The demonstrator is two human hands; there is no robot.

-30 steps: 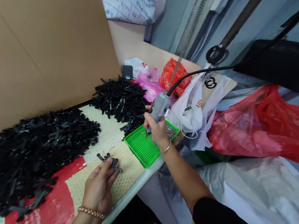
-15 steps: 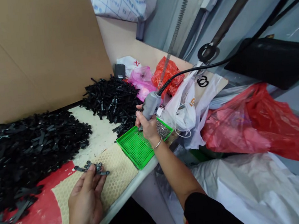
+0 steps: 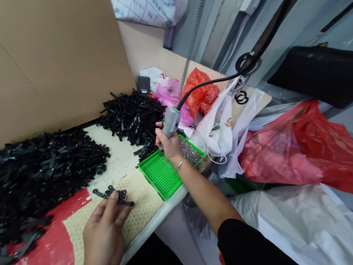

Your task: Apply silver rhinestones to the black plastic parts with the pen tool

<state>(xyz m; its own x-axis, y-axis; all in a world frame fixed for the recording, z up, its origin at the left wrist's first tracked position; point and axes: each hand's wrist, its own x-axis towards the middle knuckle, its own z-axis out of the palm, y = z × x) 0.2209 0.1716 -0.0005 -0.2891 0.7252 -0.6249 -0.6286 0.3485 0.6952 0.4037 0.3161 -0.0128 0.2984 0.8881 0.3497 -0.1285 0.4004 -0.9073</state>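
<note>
My right hand clenches the grey corded power screwdriver over the green perforated plastic tray; my left hand, released flat, fingertips the small black plastic clips.

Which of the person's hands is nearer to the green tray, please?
The right. The right hand, gripping the grey powered tool, is over the far edge of the green tray; the left hand lies on the honeycomb mat, touching small black parts.
</note>
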